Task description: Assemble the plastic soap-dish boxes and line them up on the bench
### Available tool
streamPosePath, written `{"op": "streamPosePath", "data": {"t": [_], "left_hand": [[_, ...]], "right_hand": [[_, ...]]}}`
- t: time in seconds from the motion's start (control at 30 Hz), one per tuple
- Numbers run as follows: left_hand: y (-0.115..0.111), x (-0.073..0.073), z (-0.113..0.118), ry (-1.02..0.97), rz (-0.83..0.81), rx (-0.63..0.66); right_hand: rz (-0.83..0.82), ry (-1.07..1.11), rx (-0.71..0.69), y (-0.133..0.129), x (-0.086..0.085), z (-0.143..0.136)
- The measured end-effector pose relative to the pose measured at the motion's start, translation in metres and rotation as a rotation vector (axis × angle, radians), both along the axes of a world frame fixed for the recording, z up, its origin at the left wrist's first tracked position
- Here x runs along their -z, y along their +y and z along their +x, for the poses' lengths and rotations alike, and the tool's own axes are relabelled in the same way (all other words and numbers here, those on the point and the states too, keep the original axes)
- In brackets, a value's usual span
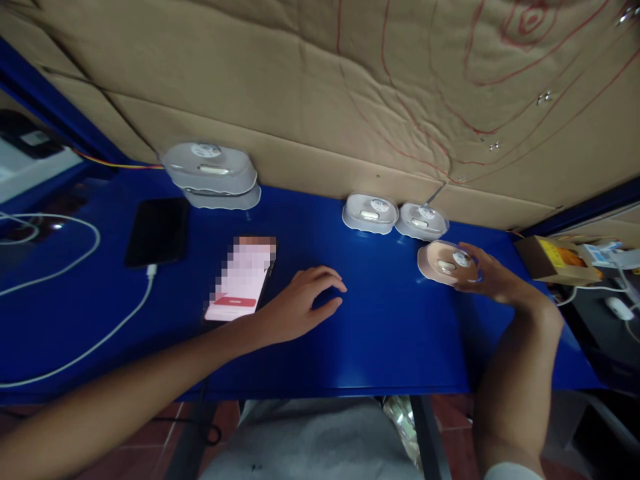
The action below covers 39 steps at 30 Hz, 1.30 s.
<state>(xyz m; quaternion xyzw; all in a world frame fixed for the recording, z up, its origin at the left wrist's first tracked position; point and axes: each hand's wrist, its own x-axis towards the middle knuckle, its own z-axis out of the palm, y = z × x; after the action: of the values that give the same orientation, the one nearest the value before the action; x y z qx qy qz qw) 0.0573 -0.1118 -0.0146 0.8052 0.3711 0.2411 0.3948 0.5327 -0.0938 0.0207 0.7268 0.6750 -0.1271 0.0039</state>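
Observation:
My right hand (483,270) grips the right end of an oval container with a clear lid (440,263), pinkish-beige inside, at the right of the blue table. Just behind it, two similar grey containers stand side by side, one at the left (370,215) and one at the right (423,221). My left hand (313,300) rests over the table's middle with fingers loosely curved and apart, nothing in it. To its left lies a phone (240,283) with a lit screen, partly behind my forearm.
Larger grey lidded containers (215,173) are stacked at the back left. A dark phone (157,233) is plugged into a white cable (125,320). Cardboard (250,80) with red lines stands along the back. An open cardboard box (555,260) sits at the far right.

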Motion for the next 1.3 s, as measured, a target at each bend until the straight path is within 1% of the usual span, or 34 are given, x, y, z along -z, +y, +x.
{"op": "streamPosePath", "data": {"t": [0.1,0.17,0.23,0.47,0.67,1.0,1.13,1.23,1.3], "left_hand": [[0.0,0.0,0.0,0.004,0.008,0.005],[0.0,0.0,0.0,0.01,0.013,0.009],[0.001,0.0,0.0,0.024,0.018,0.014],[0.0,-0.003,0.001,0.035,0.012,0.013],[-0.001,-0.001,0.002,0.027,0.025,0.009],[-0.001,0.0,0.002,0.049,0.035,0.025],[0.0,0.0,0.001,0.06,0.038,0.031],[0.0,0.001,0.001,0.061,0.045,0.03],[0.001,0.002,0.001,0.063,0.056,0.029]], "right_hand": [[-0.063,0.01,0.077,0.0,0.0,0.008],[-0.047,-0.026,0.132,0.001,0.001,0.011],[-0.036,-0.054,0.155,0.004,0.002,0.012],[-0.038,-0.09,0.112,0.01,0.005,0.011],[-0.022,-0.113,0.095,0.01,0.006,0.01],[-0.029,-0.108,0.095,0.01,0.005,0.007],[0.012,-0.125,0.153,0.009,0.007,0.016],[0.096,-0.148,0.205,0.012,0.012,0.022],[0.171,-0.156,0.211,0.019,0.018,0.021]]}}
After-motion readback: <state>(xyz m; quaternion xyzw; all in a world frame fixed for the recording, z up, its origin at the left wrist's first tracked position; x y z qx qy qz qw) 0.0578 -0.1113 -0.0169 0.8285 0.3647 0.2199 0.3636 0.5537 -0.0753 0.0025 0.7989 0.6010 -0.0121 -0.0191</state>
